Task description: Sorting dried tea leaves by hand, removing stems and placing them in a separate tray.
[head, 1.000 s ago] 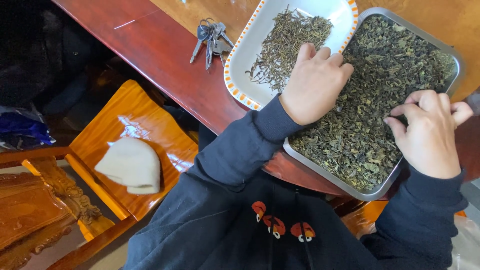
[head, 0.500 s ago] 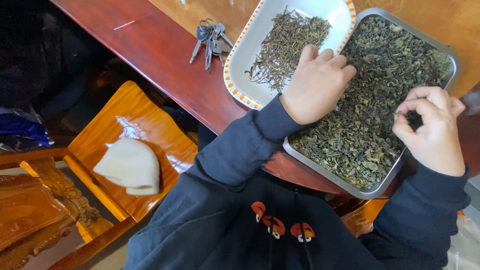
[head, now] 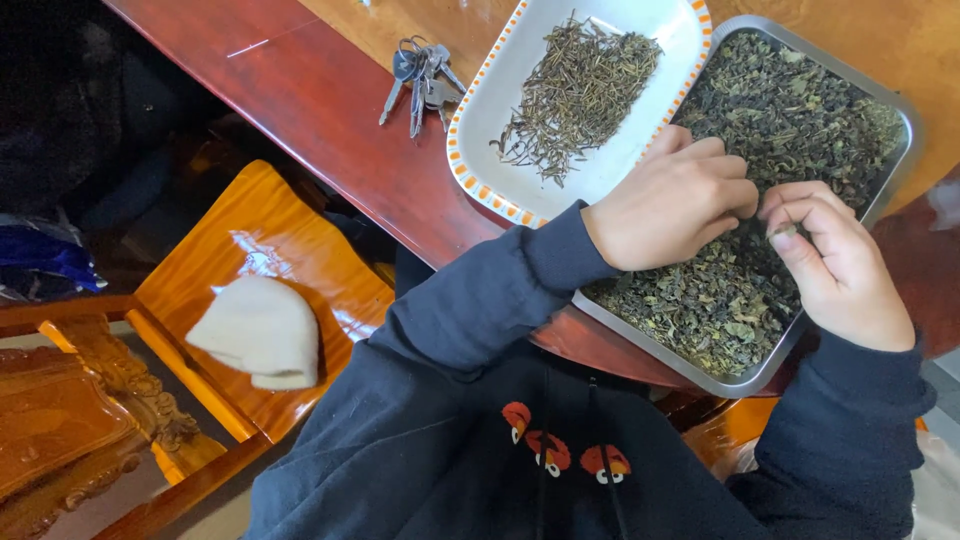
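Both hands work in the metal tray of dried tea leaves; the right hand pinches a small stem, fingertips closed on it. The left hand, beside it, curls loosely over the leaves, seemingly holding nothing; picked stems lie beyond in the orange-rimmed white tray.

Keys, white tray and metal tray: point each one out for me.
keys (head: 422,72), head view, middle of the bunch.
white tray (head: 497,105), head view, bare floor left of the stems.
metal tray (head: 742,382), head view, near rim.

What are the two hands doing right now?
Left hand: curled, fingertips in the leaves of the metal tray.
Right hand: pinching a small leaf bit.
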